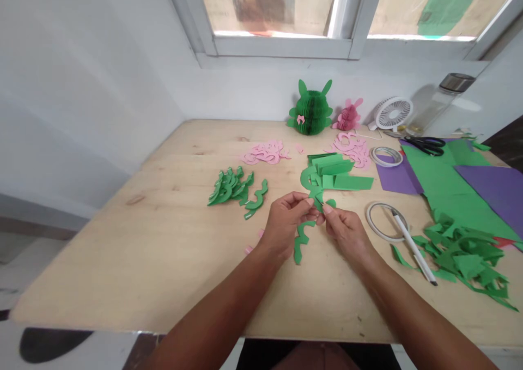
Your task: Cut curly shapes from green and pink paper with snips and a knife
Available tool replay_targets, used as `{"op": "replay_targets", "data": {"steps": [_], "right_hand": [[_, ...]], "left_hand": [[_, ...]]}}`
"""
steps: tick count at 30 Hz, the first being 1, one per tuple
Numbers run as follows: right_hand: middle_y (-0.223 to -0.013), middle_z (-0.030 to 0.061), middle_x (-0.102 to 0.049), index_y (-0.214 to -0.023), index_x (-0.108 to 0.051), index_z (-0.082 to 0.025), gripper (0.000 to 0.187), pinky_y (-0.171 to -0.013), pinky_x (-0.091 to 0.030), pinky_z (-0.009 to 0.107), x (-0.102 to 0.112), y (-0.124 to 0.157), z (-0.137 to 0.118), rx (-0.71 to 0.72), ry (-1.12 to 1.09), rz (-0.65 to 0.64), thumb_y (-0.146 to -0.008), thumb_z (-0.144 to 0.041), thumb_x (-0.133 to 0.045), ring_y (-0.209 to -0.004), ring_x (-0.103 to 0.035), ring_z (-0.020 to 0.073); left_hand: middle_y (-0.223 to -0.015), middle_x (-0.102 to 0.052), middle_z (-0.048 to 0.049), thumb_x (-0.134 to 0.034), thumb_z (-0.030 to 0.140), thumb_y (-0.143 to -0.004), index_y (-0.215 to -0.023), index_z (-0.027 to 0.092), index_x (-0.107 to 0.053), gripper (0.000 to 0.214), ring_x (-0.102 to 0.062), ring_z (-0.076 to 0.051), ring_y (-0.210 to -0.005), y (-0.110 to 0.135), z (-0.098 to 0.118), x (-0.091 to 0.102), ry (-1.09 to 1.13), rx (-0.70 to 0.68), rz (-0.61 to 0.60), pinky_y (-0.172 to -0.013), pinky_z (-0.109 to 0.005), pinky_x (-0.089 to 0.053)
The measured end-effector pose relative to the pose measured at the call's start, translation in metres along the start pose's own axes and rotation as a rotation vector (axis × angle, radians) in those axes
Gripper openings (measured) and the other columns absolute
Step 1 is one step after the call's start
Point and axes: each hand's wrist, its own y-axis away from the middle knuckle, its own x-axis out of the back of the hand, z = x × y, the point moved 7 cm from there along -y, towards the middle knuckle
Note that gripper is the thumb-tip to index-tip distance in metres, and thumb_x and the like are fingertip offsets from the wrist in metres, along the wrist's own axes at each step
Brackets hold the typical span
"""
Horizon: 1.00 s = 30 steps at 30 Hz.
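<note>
My left hand (291, 217) and my right hand (346, 229) meet over the middle of the table, fingertips pinched on a small green paper piece (318, 200). Fingers partly hide its shape. Just below them shows a wavy green paper cutout (300, 244); whether it joins the held piece I cannot tell. Beyond my fingers lie folded green paper strips (345, 182) in a loose stack. Left of my hands sits a pile of wavy green cutouts (229, 187) with whitish tape bits along their edges, and a separate cutout (258, 198) rests beside it.
Pink cutouts (267, 152) lie farther back. A green honeycomb paper figure (312, 114), a smaller pink one (348, 116), a fan (394, 113) and a bottle (437, 105) line the wall. Rightward are tape rolls (386, 156), scissors (425, 145), a white pen (414, 248) and green scraps (469, 261).
</note>
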Motion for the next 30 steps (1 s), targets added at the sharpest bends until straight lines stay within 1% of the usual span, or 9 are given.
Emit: {"op": "replay_targets", "data": {"steps": [15, 20, 22, 24, 27, 30], "right_hand": [[-0.046, -0.0073, -0.028, -0.065, -0.062, -0.016, 0.058, -0.041, -0.012, 0.023, 0.001, 0.0, 0.0, 0.018, -0.002, 0.018, -0.079, -0.07, -0.049, -0.043, -0.019, 0.0083], [-0.048, -0.0064, -0.032, -0.07, -0.065, -0.015, 0.058, -0.041, -0.014, 0.023, 0.004, 0.0, -0.002, -0.001, -0.014, 0.04, -0.081, -0.069, -0.048, -0.044, -0.024, 0.0086], [-0.048, -0.0067, -0.032, -0.073, -0.065, -0.014, 0.056, -0.041, -0.015, 0.023, 0.007, 0.0, -0.002, -0.009, -0.057, 0.069, -0.082, -0.067, -0.049, -0.044, -0.024, 0.0084], [-0.048, -0.0072, -0.032, -0.075, -0.065, -0.014, 0.053, -0.042, -0.016, 0.023, 0.01, 0.001, -0.002, -0.01, -0.14, 0.102, -0.083, -0.064, -0.05, -0.044, -0.025, 0.008], [-0.047, -0.0092, -0.03, -0.081, -0.065, -0.014, 0.046, -0.041, -0.014, 0.023, 0.01, 0.001, -0.003, -0.031, -0.287, 0.107, -0.081, -0.06, -0.057, -0.042, -0.022, 0.0069], [-0.045, -0.012, -0.027, -0.086, -0.064, -0.015, 0.041, -0.04, -0.011, 0.022, 0.008, 0.001, -0.006, -0.055, -0.417, 0.109, -0.071, -0.053, -0.071, -0.04, -0.019, 0.0056]], "left_hand": [[-0.059, -0.063, 0.0014, -0.077, 0.024, -0.063, -0.07, 0.015, -0.062, 0.019, -0.061, -0.011, -0.059, -0.001, -0.003, 0.002, 0.009, 0.004, -0.019, -0.065, -0.025, -0.052], [-0.061, -0.063, 0.0018, -0.077, 0.025, -0.063, -0.072, 0.015, -0.062, 0.02, -0.061, -0.011, -0.059, -0.003, 0.002, 0.006, 0.019, -0.018, 0.024, -0.066, -0.026, -0.052], [-0.062, -0.063, 0.0018, -0.076, 0.024, -0.064, -0.072, 0.015, -0.062, 0.019, -0.061, -0.011, -0.06, -0.004, 0.004, 0.007, 0.022, -0.024, 0.037, -0.066, -0.026, -0.052], [-0.061, -0.062, 0.0024, -0.076, 0.024, -0.064, -0.071, 0.015, -0.061, 0.019, -0.06, -0.011, -0.06, -0.004, 0.004, 0.007, 0.03, -0.01, 0.023, -0.066, -0.026, -0.052], [-0.06, -0.062, 0.0023, -0.078, 0.025, -0.062, -0.071, 0.015, -0.061, 0.022, -0.06, -0.011, -0.059, -0.003, 0.002, 0.003, 0.034, 0.044, -0.043, -0.066, -0.026, -0.052], [-0.063, -0.065, -0.0003, -0.079, 0.027, -0.062, -0.071, 0.015, -0.061, 0.023, -0.061, -0.011, -0.059, 0.0, -0.001, -0.004, -0.007, 0.094, -0.136, -0.065, -0.025, -0.051]]}}
